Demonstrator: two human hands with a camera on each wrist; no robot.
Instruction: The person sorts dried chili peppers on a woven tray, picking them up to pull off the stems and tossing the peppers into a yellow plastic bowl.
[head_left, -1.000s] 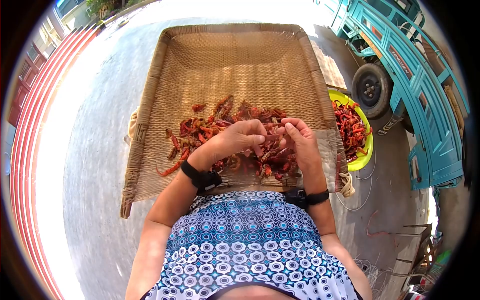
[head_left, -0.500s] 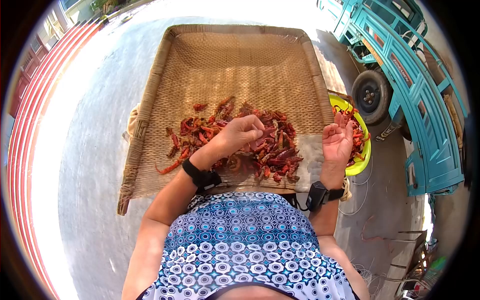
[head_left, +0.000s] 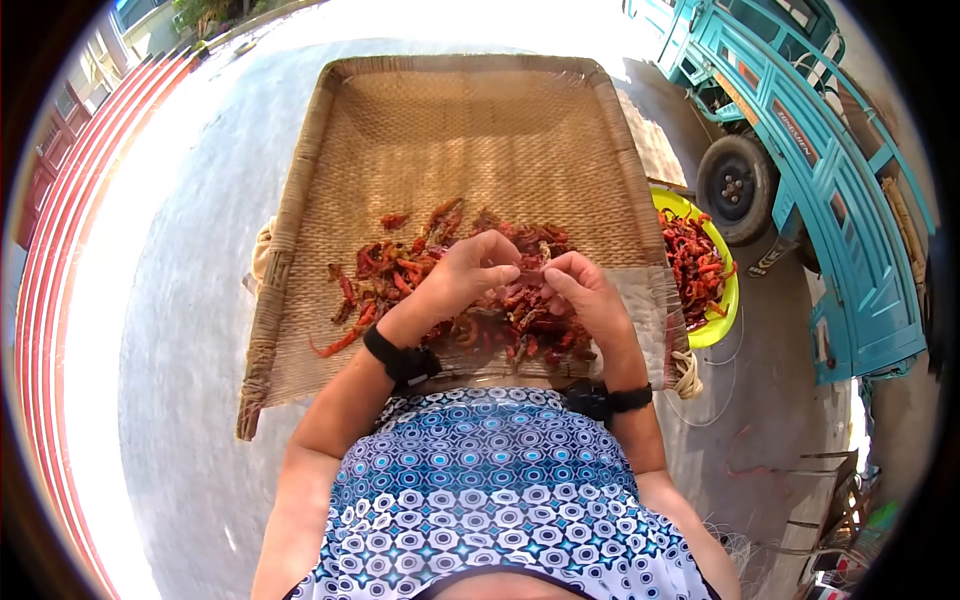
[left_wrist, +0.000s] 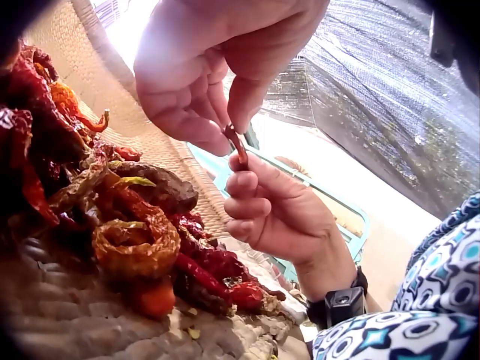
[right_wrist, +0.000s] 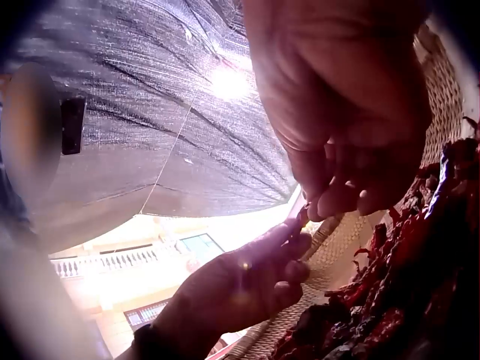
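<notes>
Over the near half of the woven tray (head_left: 450, 140), I have my two hands close together with one thin dried chilli (left_wrist: 238, 148) between them. My left hand (head_left: 468, 280) is nearly closed at the tips, thumb and finger pinching the upper end of it in the left wrist view; my right hand (head_left: 595, 300) has the lower end between thumb and forefinger, its other fingers curled in. Just below lies the heap of chillies (head_left: 375, 290), red and brown, on the tray, with a loose piece (head_left: 394, 220) a little apart at its far left. Beyond the tray's right edge sits a yellow-green basin (head_left: 733, 300), with more red chillies (head_left: 697, 260) in it. I judge this to be the step of working over a single pod taken from the heap, perhaps cleaning or parting it at one end, though I can't tell which from how it is held. What the next move calls for, I'd say, is a light pinch on both ends and a small twist or pull, keeping the pod above the tray; it looks dry and brittle, so a hard squeeze could crumble it and drop bits among the others.
</notes>
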